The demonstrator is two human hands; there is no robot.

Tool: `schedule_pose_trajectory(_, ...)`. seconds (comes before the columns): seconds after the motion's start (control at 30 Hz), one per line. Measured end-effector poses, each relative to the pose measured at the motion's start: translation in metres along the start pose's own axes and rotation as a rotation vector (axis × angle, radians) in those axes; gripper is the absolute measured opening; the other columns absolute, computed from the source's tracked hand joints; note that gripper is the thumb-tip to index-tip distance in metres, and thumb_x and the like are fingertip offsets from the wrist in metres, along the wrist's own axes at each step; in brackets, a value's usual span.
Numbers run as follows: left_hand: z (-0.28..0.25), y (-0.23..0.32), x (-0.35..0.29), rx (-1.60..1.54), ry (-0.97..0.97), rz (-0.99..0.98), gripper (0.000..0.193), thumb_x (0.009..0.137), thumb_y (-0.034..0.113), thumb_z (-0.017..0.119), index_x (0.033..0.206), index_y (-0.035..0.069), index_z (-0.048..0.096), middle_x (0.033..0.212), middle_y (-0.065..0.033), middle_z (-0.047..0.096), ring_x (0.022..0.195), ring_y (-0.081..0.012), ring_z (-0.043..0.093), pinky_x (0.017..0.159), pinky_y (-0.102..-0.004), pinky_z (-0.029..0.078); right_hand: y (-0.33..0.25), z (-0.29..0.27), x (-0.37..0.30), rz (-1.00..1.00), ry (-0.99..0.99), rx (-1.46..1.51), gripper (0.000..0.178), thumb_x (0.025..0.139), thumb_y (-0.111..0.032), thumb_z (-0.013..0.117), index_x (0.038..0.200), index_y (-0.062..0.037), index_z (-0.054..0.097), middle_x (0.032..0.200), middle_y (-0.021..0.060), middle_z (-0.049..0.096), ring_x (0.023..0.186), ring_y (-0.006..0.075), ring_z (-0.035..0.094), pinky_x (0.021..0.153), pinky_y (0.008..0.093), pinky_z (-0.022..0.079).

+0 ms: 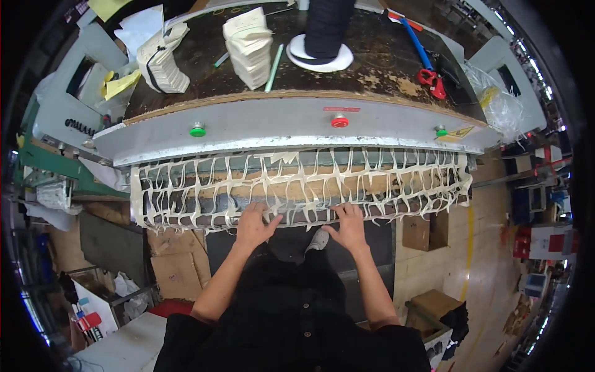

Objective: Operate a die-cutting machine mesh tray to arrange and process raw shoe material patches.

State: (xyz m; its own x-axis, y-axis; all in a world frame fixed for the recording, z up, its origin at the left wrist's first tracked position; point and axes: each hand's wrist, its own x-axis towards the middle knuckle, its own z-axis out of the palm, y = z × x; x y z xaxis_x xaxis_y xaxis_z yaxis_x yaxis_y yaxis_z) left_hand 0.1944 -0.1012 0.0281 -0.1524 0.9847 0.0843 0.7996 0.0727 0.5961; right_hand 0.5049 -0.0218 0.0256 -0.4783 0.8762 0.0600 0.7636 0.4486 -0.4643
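Observation:
A cream-white net of thin sheet material [338, 177], cut through with many rough openings, lies across the wide bed in front of me. Its strips are twisted and ragged along the near edge. My left hand [254, 226] rests on that edge left of the middle, fingers laid over the strips and thumb stretched to the right. To the right of it, my right hand [348, 228] touches the same edge, its fingers bent over the strips and its thumb pointing left, apart from them. Brown and grey patches of the bed show through the openings.
Behind the net runs a grey machine beam with green buttons [198, 131] and a red button [339, 122]. On its dark top stand stacks of cream cut pieces [248, 46], a black thread cone [325, 31] and red-handled scissors [432, 82]. Cardboard [176, 263] lies at the lower left.

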Motion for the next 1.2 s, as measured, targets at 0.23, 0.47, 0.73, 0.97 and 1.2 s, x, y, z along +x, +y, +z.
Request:
schedule_pose_trajectory(0.23, 0.020, 0.011, -0.008, -0.031, 0.113, -0.105, 0.042, 0.087, 0.039, 0.086, 0.088, 0.001, 0.068, 0.092, -0.0207, 0.070, 0.092, -0.0417, 0.066, 0.083, -0.0488, 0.054, 0.016, 0.001, -0.004, 0.011, 0.011, 0.040, 0.051, 0.075, -0.046, 0.093, 0.105, -0.0099, 0.073, 0.108, 0.0124, 0.060, 0.108, 0.0355, 0.055, 0.098, 0.0473, 0.046)
schedule_pose_trajectory(0.47, 0.033, 0.000, -0.063, 0.073, 0.233, -0.128, 0.034, 0.087, 0.032, 0.085, 0.077, 0.006, 0.066, 0.076, -0.0143, 0.066, 0.073, -0.0390, 0.064, 0.068, -0.0474, 0.050, -0.001, 0.010, -0.051, -0.046, -0.013, 0.153, 0.051, 0.071, -0.053, 0.094, 0.095, -0.0131, 0.075, 0.100, 0.0088, 0.063, 0.104, 0.0339, 0.059, 0.095, 0.0459, 0.050)
schedule_pose_trajectory(0.73, 0.052, 0.009, -0.115, 0.134, 0.352, -0.082, 0.023, 0.087, 0.022, 0.081, 0.076, 0.012, 0.064, 0.075, -0.0099, 0.065, 0.070, -0.0356, 0.063, 0.063, -0.0468, 0.048, 0.012, 0.009, -0.089, 0.073, 0.009, 0.586, 0.026, 0.085, -0.028, 0.092, 0.091, -0.0076, 0.076, 0.080, 0.0017, 0.071, 0.075, 0.0156, 0.065, 0.070, 0.0312, 0.053)
schedule_pose_trajectory(0.97, 0.056, 0.009, -0.178, 0.135, 0.428, -0.109, 0.017, 0.081, 0.016, 0.080, 0.073, 0.011, 0.066, 0.072, -0.0088, 0.063, 0.066, -0.0335, 0.062, 0.060, -0.0459, 0.047, 0.116, -0.046, -0.013, 0.382, 0.461, 0.185, 0.041, 0.087, -0.022, 0.085, 0.120, -0.0017, 0.070, 0.107, 0.0175, 0.069, 0.098, 0.0325, 0.068, 0.086, 0.0428, 0.055)
schedule_pose_trajectory(1.2, 0.069, 0.028, -0.164, -0.048, 0.565, -0.318, 0.019, 0.090, 0.013, 0.080, 0.081, 0.006, 0.065, 0.074, -0.0070, 0.059, 0.068, -0.0255, 0.057, 0.064, -0.0397, 0.045, 0.254, -0.106, 0.049, 0.356, 0.015, -0.126, 0.076, 0.081, -0.038, 0.083, 0.150, -0.0178, 0.058, 0.119, 0.0266, 0.066, 0.109, 0.0466, 0.070, 0.098, 0.0505, 0.059)
